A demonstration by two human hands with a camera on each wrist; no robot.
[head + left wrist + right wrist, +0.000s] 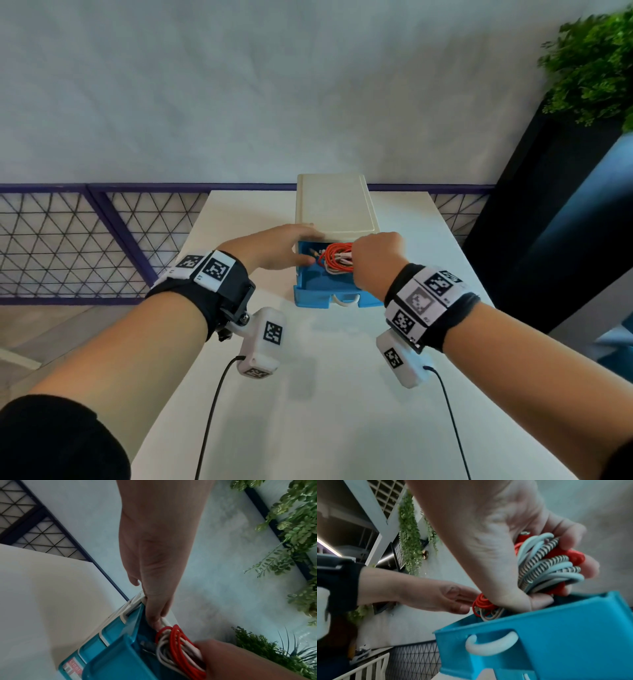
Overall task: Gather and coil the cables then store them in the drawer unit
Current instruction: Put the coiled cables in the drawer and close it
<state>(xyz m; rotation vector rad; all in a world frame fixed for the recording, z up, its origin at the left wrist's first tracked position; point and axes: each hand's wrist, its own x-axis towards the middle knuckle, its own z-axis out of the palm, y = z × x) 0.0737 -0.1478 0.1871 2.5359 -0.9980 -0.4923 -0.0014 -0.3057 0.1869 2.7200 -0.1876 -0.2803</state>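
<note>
You are working at a white table [308,394] set against a pale grey wall [239,85], with a purple-framed wire lattice panel [68,240] running behind it and a leafy green plant [592,68] on a dark planter at your far right. The cream-topped drawer unit [334,205] stands at the table's far end, its blue top drawer [308,294] pulled out toward you, white handle [489,645] at the front. A small label on the unit's blue side reads "Licol" [75,666] (the rest is too blurred to read).

Your right hand [375,263] is clenched round a coiled bundle of cables [544,563] — red, white and a black-and-white striped one — held in the mouth of the open drawer. Your left hand [279,250] rests on the unit's front left corner, fingers loose and extended, one fingertip touching the red loops [173,642]; it grips nothing.
</note>
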